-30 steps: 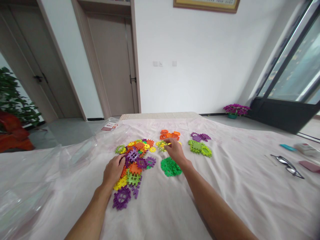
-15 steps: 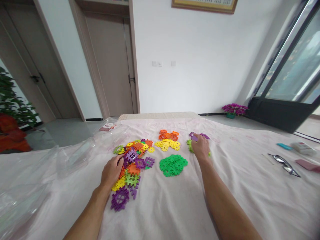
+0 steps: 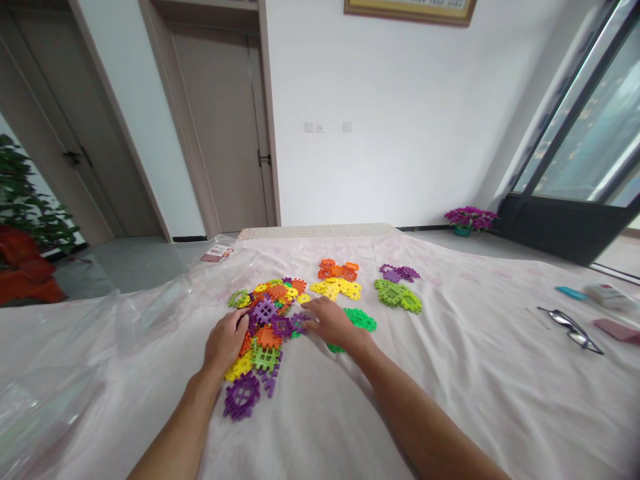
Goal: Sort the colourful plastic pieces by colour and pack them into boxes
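My left hand (image 3: 226,339) rests against the left side of a mixed pile of plastic interlocking pieces, its fingers loosely bent and apart. A purple lattice piece (image 3: 264,310) lies beside its fingertips. My right hand (image 3: 331,323) reaches in from the right, finger and thumb apart at a purple gear-shaped piece (image 3: 299,323) on the pile's edge. Below my right hand, and partly hidden by it, is a green heap (image 3: 361,319). Further off lie a yellow group (image 3: 336,288), an orange group (image 3: 338,271), a lime-green group (image 3: 397,296) and a purple group (image 3: 399,273).
Clear plastic packaging (image 3: 155,313) spreads over the left of the cloth-covered table (image 3: 480,373). At the right lie glasses (image 3: 571,329), a blue item (image 3: 571,293) and a dark pink item (image 3: 617,331). Behind stand a wall, doors and a potted flower plant (image 3: 470,219).
My right hand has moved left from the lime-green and purple groups to the mixed pile's edge. Those groups now show uncovered, with a purple piece left there. My left hand stays put.
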Available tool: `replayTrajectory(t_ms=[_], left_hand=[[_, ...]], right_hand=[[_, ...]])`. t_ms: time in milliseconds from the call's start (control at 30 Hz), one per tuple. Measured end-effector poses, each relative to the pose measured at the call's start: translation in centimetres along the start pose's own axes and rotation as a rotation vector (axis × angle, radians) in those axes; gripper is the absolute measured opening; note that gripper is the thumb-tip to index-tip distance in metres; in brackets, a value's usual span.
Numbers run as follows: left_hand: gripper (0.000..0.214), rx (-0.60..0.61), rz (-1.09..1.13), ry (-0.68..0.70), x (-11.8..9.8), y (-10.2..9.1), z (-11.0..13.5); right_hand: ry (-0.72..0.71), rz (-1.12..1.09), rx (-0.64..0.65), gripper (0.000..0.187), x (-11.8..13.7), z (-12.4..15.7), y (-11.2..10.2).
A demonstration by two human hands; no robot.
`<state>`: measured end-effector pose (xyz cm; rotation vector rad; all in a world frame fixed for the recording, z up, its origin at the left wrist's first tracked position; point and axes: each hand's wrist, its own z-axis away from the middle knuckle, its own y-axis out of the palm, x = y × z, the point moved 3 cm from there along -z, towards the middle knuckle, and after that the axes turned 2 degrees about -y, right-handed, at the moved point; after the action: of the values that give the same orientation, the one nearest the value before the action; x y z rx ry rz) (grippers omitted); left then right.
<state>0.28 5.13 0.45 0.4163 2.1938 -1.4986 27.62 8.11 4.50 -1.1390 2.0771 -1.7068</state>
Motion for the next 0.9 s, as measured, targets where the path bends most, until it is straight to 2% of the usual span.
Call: replayTrajectory(t_ms=[100, 200, 367, 433, 500, 567, 767, 833, 900], left_hand=[[0.043, 0.005, 0.005, -0.01, -0.1, -0.1, 0.1], [0.043, 0.011, 0.001, -0.016, -0.1, -0.1, 0.1], [0.044, 0.012, -0.007, -0.011, -0.1, 0.0, 0.0], [0.045, 0.011, -0.005, -0.009, -0.1, 0.0, 0.0], [0.045, 0.013, -0.002, -0.011, 0.0, 0.1, 0.0], [0.046, 0.02, 0.002, -0.014, 0.1, 0.2, -0.1], [0.045, 0.026, 0.012, -0.033, 0.6, 0.4, -0.2], [0.044, 0.023, 0.013, -0.035, 0.6, 0.4, -0.2], [0.045, 0.022, 0.012, -0.036, 0.5, 0.3, -0.2]], right_hand=[[-0.086, 0.01, 0.078, 0.037, 1.2, 0.0, 1.0], [-0.095, 0.01, 0.087, 0.032, 1.4, 0.0, 1.0], [0.059, 0.026, 0.009, 0.042, 0.4, -0.1, 0.2], [0.134, -0.003, -0.036, 0.032, -0.4, -0.2, -0.3], [0.224, -0.053, -0.084, 0.019, -1.6, -0.2, -1.2], [0.312, -0.103, -0.141, 0.014, -3.3, 0.1, -2.4], [0.588, -0.181, -0.283, 0.017, -9.7, 2.6, -5.7], [0.656, -0.27, -0.382, 0.019, -11.8, 3.6, -6.3], [0.715, -0.431, -0.57, 0.022, -13.7, 4.6, -6.7]])
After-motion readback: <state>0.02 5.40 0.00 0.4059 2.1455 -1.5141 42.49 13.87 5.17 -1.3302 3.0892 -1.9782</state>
